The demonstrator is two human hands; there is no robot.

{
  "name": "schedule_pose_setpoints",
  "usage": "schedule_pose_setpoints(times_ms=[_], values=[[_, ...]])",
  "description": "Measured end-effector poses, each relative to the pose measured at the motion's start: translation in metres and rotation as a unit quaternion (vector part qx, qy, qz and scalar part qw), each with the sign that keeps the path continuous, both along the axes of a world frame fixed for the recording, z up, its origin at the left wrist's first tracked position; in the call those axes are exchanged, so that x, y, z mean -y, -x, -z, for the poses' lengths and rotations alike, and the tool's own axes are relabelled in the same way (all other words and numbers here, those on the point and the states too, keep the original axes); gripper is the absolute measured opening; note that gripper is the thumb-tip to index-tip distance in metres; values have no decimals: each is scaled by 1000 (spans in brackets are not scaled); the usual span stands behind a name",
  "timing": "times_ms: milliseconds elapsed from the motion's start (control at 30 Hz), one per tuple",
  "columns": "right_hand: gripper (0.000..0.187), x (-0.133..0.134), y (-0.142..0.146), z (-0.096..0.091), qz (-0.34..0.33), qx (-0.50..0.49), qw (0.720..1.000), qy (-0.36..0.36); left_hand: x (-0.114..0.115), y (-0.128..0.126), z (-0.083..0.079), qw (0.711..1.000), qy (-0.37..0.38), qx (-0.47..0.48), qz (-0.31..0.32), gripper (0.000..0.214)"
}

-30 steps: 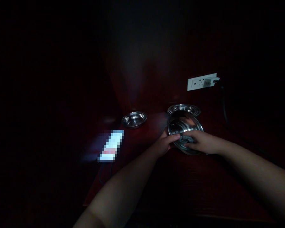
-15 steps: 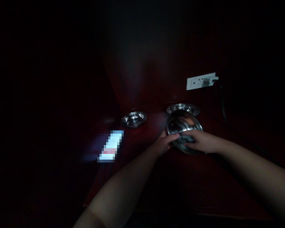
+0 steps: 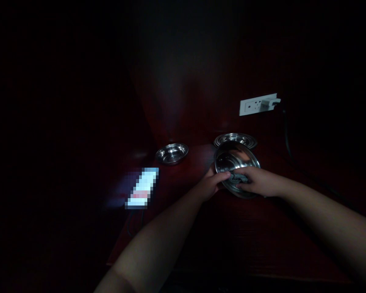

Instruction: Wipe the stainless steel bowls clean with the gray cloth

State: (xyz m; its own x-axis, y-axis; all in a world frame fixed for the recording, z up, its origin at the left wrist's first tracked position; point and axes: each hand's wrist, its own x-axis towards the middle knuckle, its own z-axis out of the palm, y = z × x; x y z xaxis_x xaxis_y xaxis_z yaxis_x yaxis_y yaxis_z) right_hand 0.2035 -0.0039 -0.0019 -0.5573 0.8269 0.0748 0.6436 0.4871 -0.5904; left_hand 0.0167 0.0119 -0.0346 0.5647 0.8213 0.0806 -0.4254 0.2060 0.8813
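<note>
A shiny metal plate (image 3: 232,155), tilted up over the table, is gripped at its left edge by my left hand (image 3: 211,185). The thumb lies across the plate's face; the other fingers are hidden behind it. My right hand (image 3: 256,181) is closed around a crumpled dark grey cloth (image 3: 238,178), pressed against the plate's surface near the left thumb. Just beyond the held plate, a stack of metal plates (image 3: 244,139) lies on the table, partly covered by it.
On the left of the dark red table (image 3: 183,228) sits a shallow metal dish (image 3: 172,154). Nearer me lies a lit, blurred phone-like screen (image 3: 142,189) with a cable. A white wall socket (image 3: 256,105) holds a plug, and its black cord (image 3: 288,142) trails down to the right.
</note>
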Motion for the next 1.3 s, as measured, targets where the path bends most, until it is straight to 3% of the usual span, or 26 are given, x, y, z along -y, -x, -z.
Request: schedule_pose_setpoints(times_ms=[633,933,1300], values=[[25,1,1,-3,12,4,1000,-12,1,0,-2,1000,14,0,-3,56],[28,-4,-2,0,78,88,988,-104,1,-1,-3,1000,9,6,12,57],[27,-5,-4,2,84,92,987,-105,1,-1,-3,1000,13,14,9,65]])
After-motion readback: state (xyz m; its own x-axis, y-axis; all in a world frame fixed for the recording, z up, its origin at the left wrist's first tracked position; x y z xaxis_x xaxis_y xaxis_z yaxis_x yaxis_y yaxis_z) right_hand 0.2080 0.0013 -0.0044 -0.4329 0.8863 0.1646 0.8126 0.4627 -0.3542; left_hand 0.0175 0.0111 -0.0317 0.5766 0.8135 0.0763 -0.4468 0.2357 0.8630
